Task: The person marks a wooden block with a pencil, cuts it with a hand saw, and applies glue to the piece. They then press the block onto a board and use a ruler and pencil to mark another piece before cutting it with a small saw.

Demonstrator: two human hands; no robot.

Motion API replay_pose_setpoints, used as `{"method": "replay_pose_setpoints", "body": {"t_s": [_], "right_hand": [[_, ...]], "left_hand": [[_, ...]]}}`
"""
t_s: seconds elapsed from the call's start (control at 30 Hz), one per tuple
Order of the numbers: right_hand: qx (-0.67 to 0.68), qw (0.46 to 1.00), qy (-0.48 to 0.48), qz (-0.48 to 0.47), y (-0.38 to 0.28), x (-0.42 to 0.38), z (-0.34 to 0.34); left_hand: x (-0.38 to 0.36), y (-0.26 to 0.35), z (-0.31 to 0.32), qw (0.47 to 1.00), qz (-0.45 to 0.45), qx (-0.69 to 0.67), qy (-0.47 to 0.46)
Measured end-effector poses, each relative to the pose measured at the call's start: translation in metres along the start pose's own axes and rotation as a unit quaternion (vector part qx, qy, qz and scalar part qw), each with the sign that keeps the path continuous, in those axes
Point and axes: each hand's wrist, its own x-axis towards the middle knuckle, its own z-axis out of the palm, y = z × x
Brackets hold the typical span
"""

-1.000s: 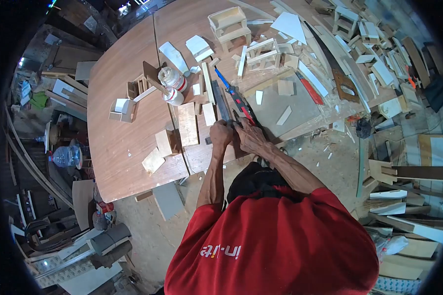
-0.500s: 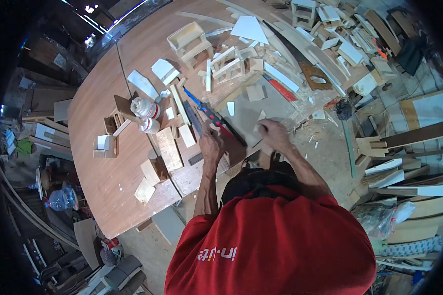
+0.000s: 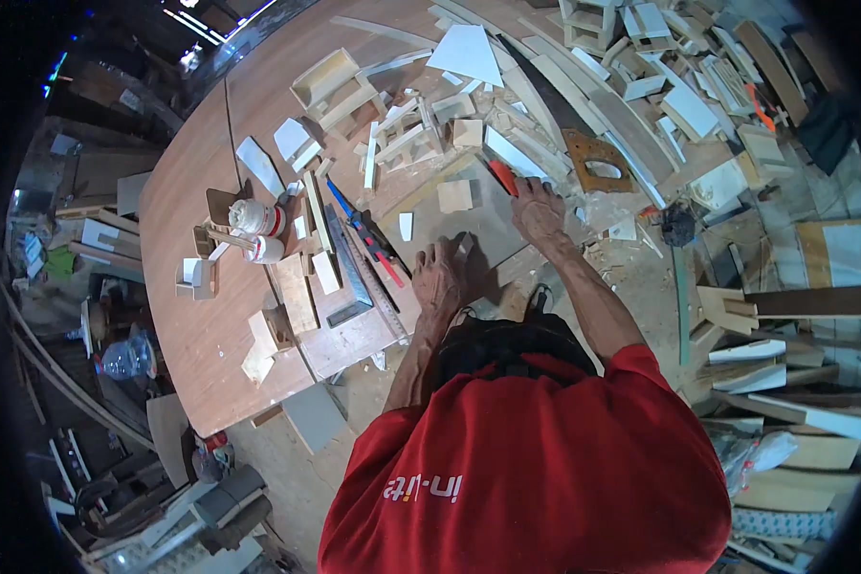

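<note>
My left hand is low over the near edge of the grey board, its fingers bent, with a small pale wood piece pinched at the thumb side. My right hand reaches to the board's right side, its fingers on a red tool whose rest they hide. A square wood block and a white chip lie on the board between and beyond my hands. Left of the board lies a red and black tool with a blue end, beside a metal square.
Glue bottles stand left on the brown table. Small wooden frames and offcuts fill the far side. A handsaw with a wooden handle lies at the right, near stacked wood pieces.
My left hand has let go of the red and black tool, which now lies on the table. My right hand has moved forward onto the red tool. The view has shifted slightly.
</note>
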Motion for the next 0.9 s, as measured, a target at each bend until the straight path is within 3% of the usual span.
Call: {"method": "replay_pose_setpoints", "body": {"t_s": [0.07,0.2,0.27,0.33,0.47,0.67,0.7,0.77,0.87,0.9], "right_hand": [[0.027,0.999,-0.017,-0.007,0.003,0.009,0.003],[0.034,0.997,-0.024,-0.066,0.016,0.011,0.005],[0.164,0.985,-0.055,-0.001,0.019,0.007,-0.005],[0.182,0.981,-0.062,-0.010,0.030,0.003,-0.002],[0.235,0.970,-0.067,-0.011,0.040,-0.002,-0.011],[0.323,0.944,-0.061,0.027,0.048,-0.007,-0.008],[0.320,0.945,-0.056,0.029,0.050,-0.008,-0.003],[0.295,0.952,0.076,-0.010,0.055,-0.014,0.007],[0.209,0.970,0.107,0.053,0.048,-0.017,-0.024],[0.177,0.979,0.055,0.081,0.051,-0.017,-0.022]], "left_hand": [[0.000,0.013,0.002,0.994,0.048,0.098,-0.012],[-0.002,0.022,0.014,0.992,0.010,0.123,-0.015],[0.001,0.027,0.019,0.997,-0.014,0.078,0.003],[0.004,0.032,0.021,1.000,-0.023,0.010,0.007],[0.006,0.045,0.023,0.994,0.001,0.107,0.008],[-0.011,0.047,0.032,0.989,0.039,0.142,0.002],[-0.012,0.042,0.036,0.990,0.047,0.133,0.017],[-0.012,0.036,0.040,0.991,0.052,0.126,0.015],[-0.008,0.035,0.041,0.995,0.037,0.090,0.018],[-0.006,0.035,0.040,0.998,0.022,0.062,0.021]]}}
